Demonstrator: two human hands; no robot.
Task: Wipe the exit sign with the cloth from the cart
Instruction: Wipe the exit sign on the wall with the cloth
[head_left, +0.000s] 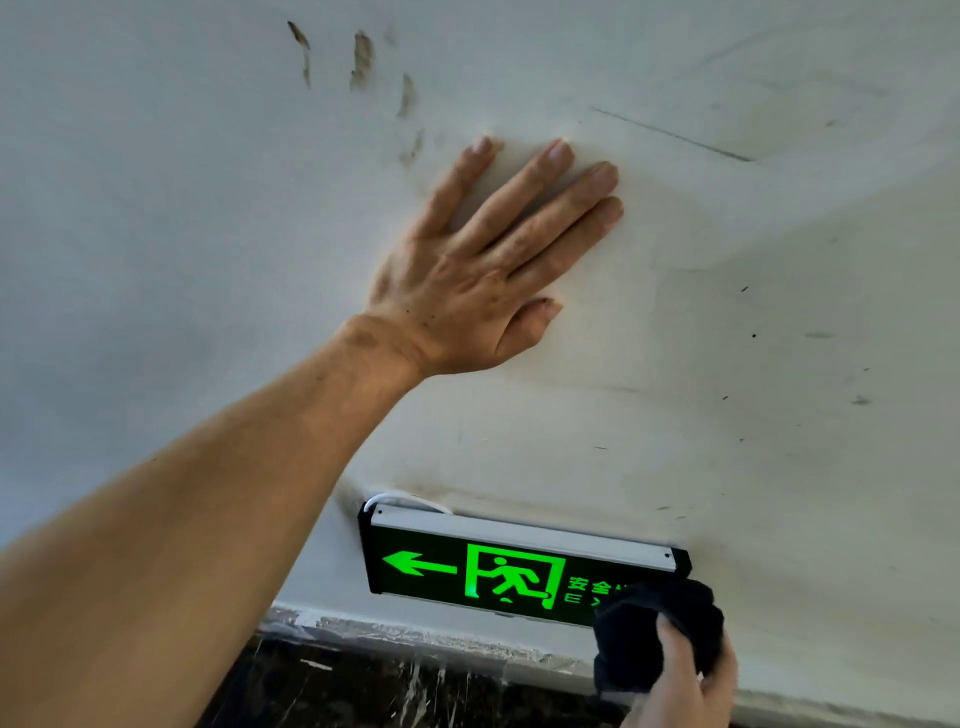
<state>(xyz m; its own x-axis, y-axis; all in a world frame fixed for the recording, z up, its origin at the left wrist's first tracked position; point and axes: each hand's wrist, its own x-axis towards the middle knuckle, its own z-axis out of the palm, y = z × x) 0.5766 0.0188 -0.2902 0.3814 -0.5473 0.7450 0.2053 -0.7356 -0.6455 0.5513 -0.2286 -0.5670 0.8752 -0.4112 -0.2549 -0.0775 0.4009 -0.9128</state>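
Note:
The exit sign (483, 569) is a black box with a lit green arrow and running figure, mounted low on the white wall. My right hand (685, 680) grips a bunched dark cloth (649, 629) and presses it against the sign's right end, hiding part of the lettering. My left hand (488, 265) lies flat on the wall above the sign, fingers spread, holding nothing.
The white wall (779, 312) carries brown finger smears at the upper left and scattered dark scuffs. A white cable (405, 500) loops out behind the sign's top left corner. A dark, paint-splashed skirting (363, 686) runs below the sign.

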